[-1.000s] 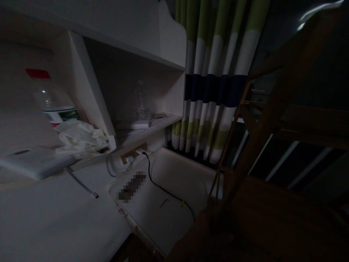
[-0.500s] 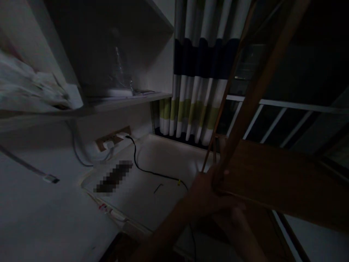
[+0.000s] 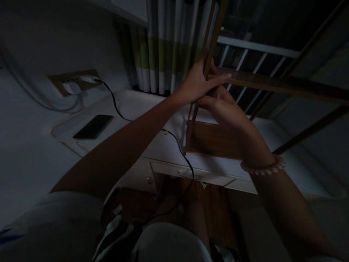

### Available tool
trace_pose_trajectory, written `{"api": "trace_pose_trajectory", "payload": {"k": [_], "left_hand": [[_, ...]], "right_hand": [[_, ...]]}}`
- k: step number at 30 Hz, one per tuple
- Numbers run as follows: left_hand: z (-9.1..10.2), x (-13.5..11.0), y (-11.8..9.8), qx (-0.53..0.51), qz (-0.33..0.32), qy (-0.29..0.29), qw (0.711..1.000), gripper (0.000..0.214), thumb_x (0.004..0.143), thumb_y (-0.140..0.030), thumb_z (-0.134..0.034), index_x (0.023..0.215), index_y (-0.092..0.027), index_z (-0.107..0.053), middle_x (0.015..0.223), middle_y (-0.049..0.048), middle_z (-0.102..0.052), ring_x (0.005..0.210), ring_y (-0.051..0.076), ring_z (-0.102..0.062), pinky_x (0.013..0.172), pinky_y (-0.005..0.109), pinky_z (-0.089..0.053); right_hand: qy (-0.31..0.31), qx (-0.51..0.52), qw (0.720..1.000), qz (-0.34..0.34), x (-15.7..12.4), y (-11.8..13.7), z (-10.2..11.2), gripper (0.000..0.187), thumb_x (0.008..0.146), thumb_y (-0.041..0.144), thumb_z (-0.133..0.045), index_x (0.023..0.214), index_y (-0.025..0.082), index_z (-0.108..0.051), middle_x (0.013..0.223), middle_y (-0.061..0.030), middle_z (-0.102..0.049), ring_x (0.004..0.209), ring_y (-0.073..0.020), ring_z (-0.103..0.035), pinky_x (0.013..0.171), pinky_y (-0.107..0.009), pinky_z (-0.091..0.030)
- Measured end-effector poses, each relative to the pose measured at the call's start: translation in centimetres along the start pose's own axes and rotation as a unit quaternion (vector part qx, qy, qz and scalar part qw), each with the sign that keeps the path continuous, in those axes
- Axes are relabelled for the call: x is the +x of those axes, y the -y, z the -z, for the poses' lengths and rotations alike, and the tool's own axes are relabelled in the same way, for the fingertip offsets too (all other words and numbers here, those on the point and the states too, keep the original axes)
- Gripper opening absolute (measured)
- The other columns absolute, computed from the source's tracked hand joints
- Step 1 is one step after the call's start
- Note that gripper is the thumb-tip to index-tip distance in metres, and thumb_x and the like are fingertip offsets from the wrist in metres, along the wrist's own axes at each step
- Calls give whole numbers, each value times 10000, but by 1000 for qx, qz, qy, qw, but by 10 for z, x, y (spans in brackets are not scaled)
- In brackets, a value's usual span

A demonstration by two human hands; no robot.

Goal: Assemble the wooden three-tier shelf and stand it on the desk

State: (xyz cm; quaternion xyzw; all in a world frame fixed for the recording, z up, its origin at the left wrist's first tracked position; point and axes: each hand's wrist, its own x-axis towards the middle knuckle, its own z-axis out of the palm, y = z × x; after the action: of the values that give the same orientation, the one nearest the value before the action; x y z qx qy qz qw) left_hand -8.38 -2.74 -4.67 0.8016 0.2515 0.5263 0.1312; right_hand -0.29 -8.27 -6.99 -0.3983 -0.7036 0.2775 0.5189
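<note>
A wooden shelf rack (image 3: 214,38) stands on a white desk (image 3: 152,145). My left hand (image 3: 195,82) is wrapped round its upright post where the upper board (image 3: 272,82) meets it, thumb stretched along the board. My right hand (image 3: 222,105), with a beaded bracelet (image 3: 263,166) on the wrist, is just below. Its fingers are closed together under that corner, and whatever they hold is hidden. The rack's lower board (image 3: 215,140) rests close to the desktop, below my hands.
A black cable (image 3: 181,145) with a yellow tag runs from the wall socket (image 3: 73,82) across the desk and over its front edge. A dark phone (image 3: 93,127) lies at the left. Behind hang striped curtains (image 3: 155,54), beside a window with white railings (image 3: 256,46).
My view has tilted down, bringing both forearms, the desk front and my lap into sight. Both hands stay at the post and board corner. The hex key seen on the desk earlier is out of sight.
</note>
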Motion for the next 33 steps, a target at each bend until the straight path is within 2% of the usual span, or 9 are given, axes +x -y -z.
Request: {"api": "trace_pose_trajectory", "payload": {"k": [5, 8, 10, 13, 15, 17, 22, 26, 33], "left_hand": [[-5, 0, -3, -26, 15, -33, 999, 433, 691, -452, -534, 826, -42, -492, 742, -6, -521, 848, 133, -564, 792, 313, -435], [-7, -2, -6, -105, 41, 11, 994, 483, 761, -435, -374, 937, 13, -410, 778, 16, -542, 755, 106, -598, 733, 303, -427], [-8, -4, -8, -157, 54, 44, 985, 497, 778, -391, -225, 1002, 41, -325, 816, 44, -541, 702, 90, -601, 679, 296, -413], [-8, -6, -8, -182, 58, 61, 980, 459, 778, -353, -218, 1023, 30, -279, 833, 61, -557, 684, 87, -599, 653, 280, -412], [-8, -6, -7, -177, 56, 63, 981, 439, 784, -345, -204, 1023, 18, -270, 836, 58, -562, 698, 86, -597, 654, 276, -412], [-9, -6, -6, -177, 54, 63, 981, 438, 786, -351, -235, 1021, 18, -267, 861, 80, -569, 698, 84, -595, 654, 281, -415], [-9, -6, -11, -189, 68, 44, 979, 418, 808, -319, -293, 1036, 31, -293, 855, 70, -578, 716, 95, -603, 666, 267, -422], [-9, -7, -17, -213, 96, 25, 972, 454, 729, -346, -572, 1002, -45, -370, 744, -28, -590, 677, 118, -611, 630, 262, -487], [-9, -9, -16, -208, 90, 5, 974, 440, 728, -377, -591, 969, -64, -395, 788, -16, -563, 678, 72, -573, 661, 279, -487]], "right_hand": [[74, -84, 994, 2, -27, 26, 23, 436, 690, 92, -549, 1113, 191, -515, 1026, 8, -605, 989, -147, -528, 852, -295, -440], [40, -242, 968, 44, -43, 49, 44, 284, 748, 123, -475, 992, 168, -613, 920, 31, -625, 915, -163, -544, 791, -296, -432], [-60, -386, 916, 87, -48, 63, 62, 293, 769, 153, -446, 989, 170, -640, 963, 15, -604, 957, -187, -520, 825, -300, -397], [-158, -531, 821, 142, -44, 74, 89, 437, 744, 189, -507, 1179, 166, -541, 1224, -15, -460, 1146, -207, -380, 943, -260, -288], [-135, -533, 825, 129, -36, 72, 106, 542, 692, 233, -570, 1223, 163, -489, 1279, -2, -439, 1182, -190, -358, 951, -243, -256], [-79, -515, 850, 79, -27, 64, 120, 436, 680, 282, -526, 1085, 127, -572, 1187, 15, -542, 1145, -145, -422, 904, -227, -284], [45, -470, 882, 12, -21, 44, 140, 373, 720, 197, -272, 706, -12, -580, 989, -48, -612, 1016, -13, -484, 566, -32, -284], [-5, -460, 888, -19, -26, 38, 138, 393, 687, 214, -351, 746, -125, -541, 1086, -204, -500, 1120, -74, -353, 453, 3, -151], [-44, -507, 860, -40, -26, 40, 124, 462, 744, 273, -332, 850, -138, -513, 1165, -243, -428, 1184, -175, -259, 702, -60, -318]]}}
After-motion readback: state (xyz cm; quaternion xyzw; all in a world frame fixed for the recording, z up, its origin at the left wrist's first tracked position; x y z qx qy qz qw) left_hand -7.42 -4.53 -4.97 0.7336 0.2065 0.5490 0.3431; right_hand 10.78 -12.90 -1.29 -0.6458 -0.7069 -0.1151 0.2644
